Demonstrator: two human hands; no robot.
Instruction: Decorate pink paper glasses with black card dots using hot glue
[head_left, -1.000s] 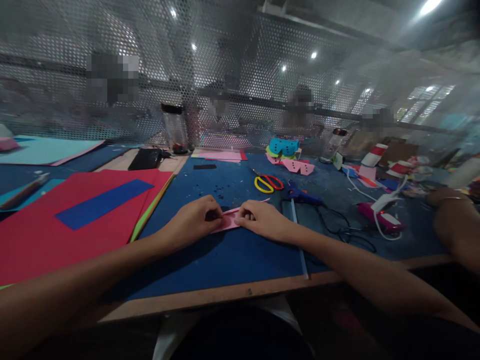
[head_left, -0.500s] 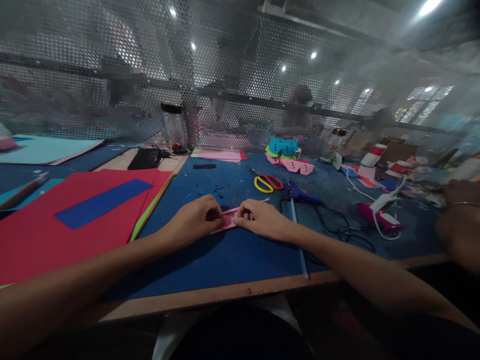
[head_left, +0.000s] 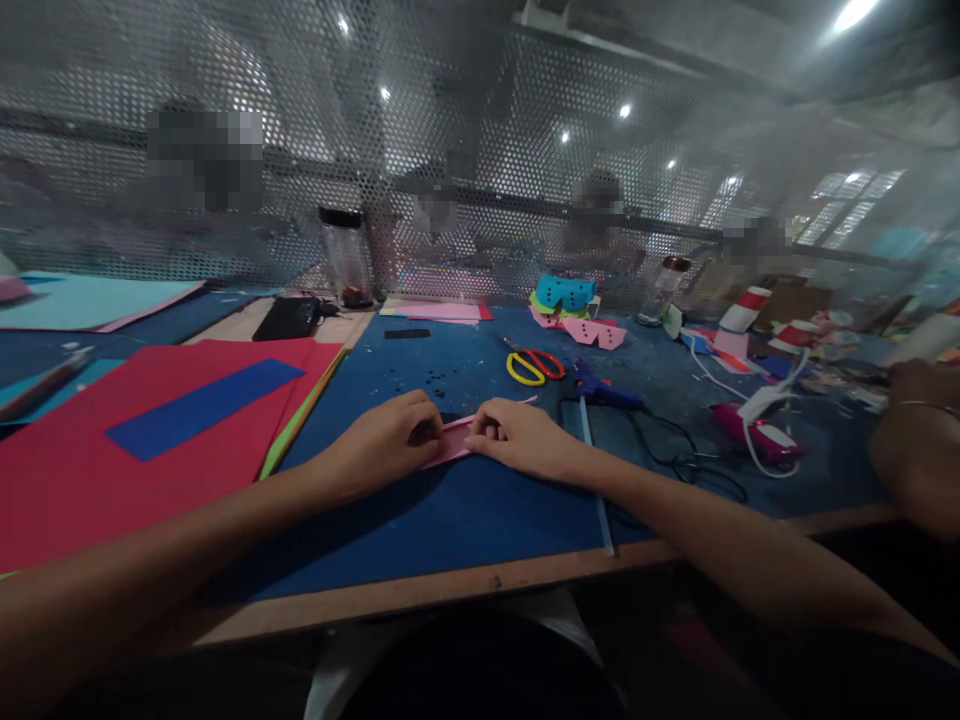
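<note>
A narrow pink paper strip point(head_left: 454, 440) lies across the blue table mat, its near part folded along the length. My left hand point(head_left: 397, 438) is closed on its left end, fingers curled and thumb pressed down. On the right part, my right hand point(head_left: 517, 440) pinches the same strip, and a thin pink tip sticks out beyond its knuckles. Small black dots point(head_left: 435, 378) are scattered just past my hands. Scissors point(head_left: 534, 367) with one yellow and one red handle lie beyond my right hand, with a blue glue gun point(head_left: 607, 390) to their right.
Red paper sheets point(head_left: 187, 500) with a blue strip point(head_left: 206, 408) on top cover the left side. Cut pink and blue paper shapes point(head_left: 566, 293) stand at the back. A magenta tool point(head_left: 757, 437) with a cord lies right, near another person's arm point(head_left: 915, 450). Jars point(head_left: 345, 255) line the mesh.
Both hands keep nearly the same place and grip on the pink strip. The whole view has shifted very slightly.
</note>
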